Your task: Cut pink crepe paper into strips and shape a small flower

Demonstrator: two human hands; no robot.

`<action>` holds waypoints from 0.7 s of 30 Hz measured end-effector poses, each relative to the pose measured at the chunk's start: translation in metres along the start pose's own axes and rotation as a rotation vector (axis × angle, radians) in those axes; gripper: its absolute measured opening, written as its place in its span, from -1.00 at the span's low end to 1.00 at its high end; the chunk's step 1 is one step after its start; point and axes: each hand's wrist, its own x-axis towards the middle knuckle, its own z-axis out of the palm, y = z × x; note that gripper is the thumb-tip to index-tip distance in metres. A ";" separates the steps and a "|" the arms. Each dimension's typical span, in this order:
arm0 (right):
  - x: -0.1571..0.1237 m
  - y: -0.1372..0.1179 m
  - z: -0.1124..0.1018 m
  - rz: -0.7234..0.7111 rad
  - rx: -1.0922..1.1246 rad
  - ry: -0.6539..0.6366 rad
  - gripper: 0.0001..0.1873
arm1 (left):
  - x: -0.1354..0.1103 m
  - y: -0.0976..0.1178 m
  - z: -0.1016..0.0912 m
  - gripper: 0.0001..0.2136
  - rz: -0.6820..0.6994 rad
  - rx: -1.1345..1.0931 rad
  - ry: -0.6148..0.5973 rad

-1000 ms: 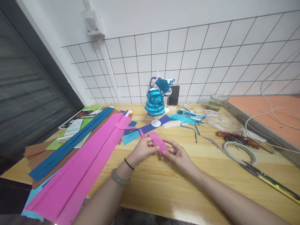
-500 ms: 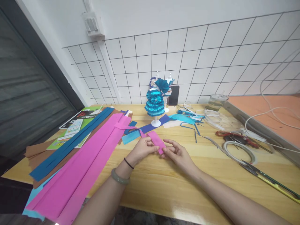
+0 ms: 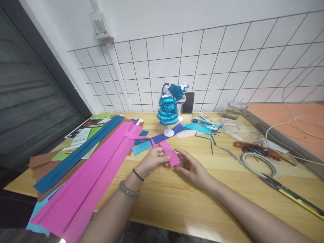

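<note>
A pink crepe paper strip is pinched between the thumb and fingers of my left hand. Its tail runs back to the left, over the large pink crepe paper sheets. My right hand is beside the strip's near end, thumb and fingers apart; some of its fingertips are hidden behind the paper. Just beyond my hands stands a small white dress form wearing a pleated turquoise paper dress, with a second white form behind it.
Blue paper and brown paper lie at the left. Turquoise scraps lie behind my right hand. At the right are a tape roll, scissors and a glass cup. A phone leans against the wall.
My right hand has loosened its pinch on the strip's near end and its fingers have spread. The strip's end now lies flatter and shows wider. My left hand keeps hold.
</note>
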 end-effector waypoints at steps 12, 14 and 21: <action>0.004 -0.006 -0.007 -0.183 -0.198 0.051 -0.83 | -0.006 0.002 -0.001 -0.69 -0.077 0.007 -0.150; 0.004 -0.006 -0.008 -0.177 -0.203 0.046 -0.83 | -0.006 0.002 -0.002 -0.71 -0.071 0.013 -0.168; 0.003 -0.007 -0.009 -0.156 -0.183 0.052 -0.83 | -0.003 -0.001 -0.004 -0.66 -0.049 0.005 -0.146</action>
